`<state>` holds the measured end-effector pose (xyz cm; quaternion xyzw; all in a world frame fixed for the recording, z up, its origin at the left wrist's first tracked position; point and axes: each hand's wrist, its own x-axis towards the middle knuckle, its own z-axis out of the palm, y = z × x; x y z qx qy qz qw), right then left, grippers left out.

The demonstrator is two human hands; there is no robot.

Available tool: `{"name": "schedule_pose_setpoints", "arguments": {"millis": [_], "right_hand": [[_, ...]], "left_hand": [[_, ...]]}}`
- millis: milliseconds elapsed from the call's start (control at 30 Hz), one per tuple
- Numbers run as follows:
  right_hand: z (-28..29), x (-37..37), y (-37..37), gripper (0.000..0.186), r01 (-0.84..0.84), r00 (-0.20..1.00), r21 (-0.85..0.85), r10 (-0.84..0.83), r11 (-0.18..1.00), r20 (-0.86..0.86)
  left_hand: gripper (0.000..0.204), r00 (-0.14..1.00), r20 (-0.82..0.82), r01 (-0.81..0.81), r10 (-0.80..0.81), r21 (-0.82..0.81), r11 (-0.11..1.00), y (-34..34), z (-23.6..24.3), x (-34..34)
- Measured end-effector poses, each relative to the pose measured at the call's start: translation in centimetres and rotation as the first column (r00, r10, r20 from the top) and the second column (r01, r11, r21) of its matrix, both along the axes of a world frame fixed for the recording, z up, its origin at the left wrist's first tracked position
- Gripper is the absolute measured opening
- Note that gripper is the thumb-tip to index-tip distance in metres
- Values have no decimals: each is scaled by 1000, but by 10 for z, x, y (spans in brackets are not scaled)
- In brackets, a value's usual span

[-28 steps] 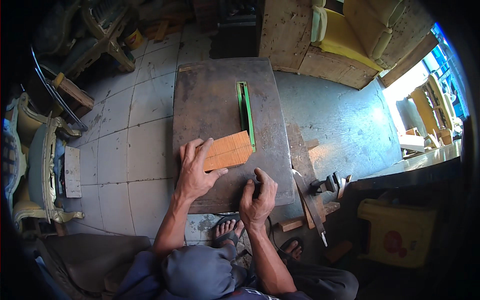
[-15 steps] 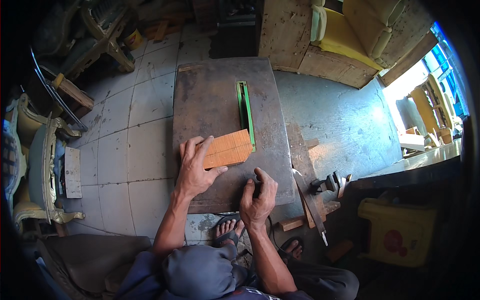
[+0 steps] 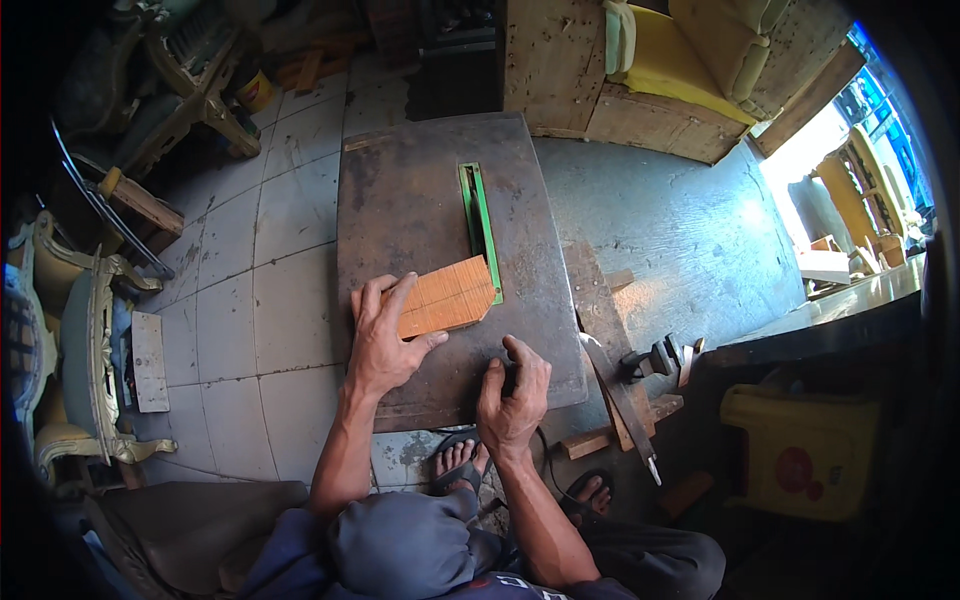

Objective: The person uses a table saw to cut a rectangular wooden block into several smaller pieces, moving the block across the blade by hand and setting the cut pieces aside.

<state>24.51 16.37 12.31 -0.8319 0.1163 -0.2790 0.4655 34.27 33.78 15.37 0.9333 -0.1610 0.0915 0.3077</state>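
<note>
My left hand [image 3: 380, 335] grips an orange-brown wooden block [image 3: 447, 297] with one cut-off corner. Fingers lie over its left end and the thumb along its near edge. The block rests flat on a dark, worn bench top [image 3: 400, 190], its right end against the near part of a narrow slot with a green frame [image 3: 487, 240]. Whether a blade stands in the slot, I cannot tell. Nearer to me, my right hand [image 3: 517, 400] hovers over the bench's front edge, fingers loosely bent, thumb and forefinger apart, nothing between them.
Right of the bench lie boards and a long saw-like blade [image 3: 620, 400] beside a dark clamp-like tool [image 3: 655, 360]. A yellow plastic container [image 3: 800, 455] stands at the lower right. Carved chair frames [image 3: 95, 340] line the left side. An armchair with yellow upholstery [image 3: 665, 60] is at the back right.
The view has shifted slightly, so the bench appears a little further left. Both hands and the wooden block keep nearly the same places on it.
</note>
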Motion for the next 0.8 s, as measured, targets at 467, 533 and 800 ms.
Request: {"name": "schedule_pose_setpoints", "arguments": {"millis": [467,533,800], "right_hand": [[0,1,-1,39,2,1000,-12,-2,1000,18],[1,0,-2,39,2,1000,-9,-2,1000,19],[2,2,0,39,3,999,-14,-2,1000,42]], "left_hand": [[92,1000,1,-11,11,26,1000,-2,-1,6],[93,1000,-5,-12,12,22,1000,-3,-1,6],[94,1000,16,-11,11,29,1000,1,-3,10]]}}
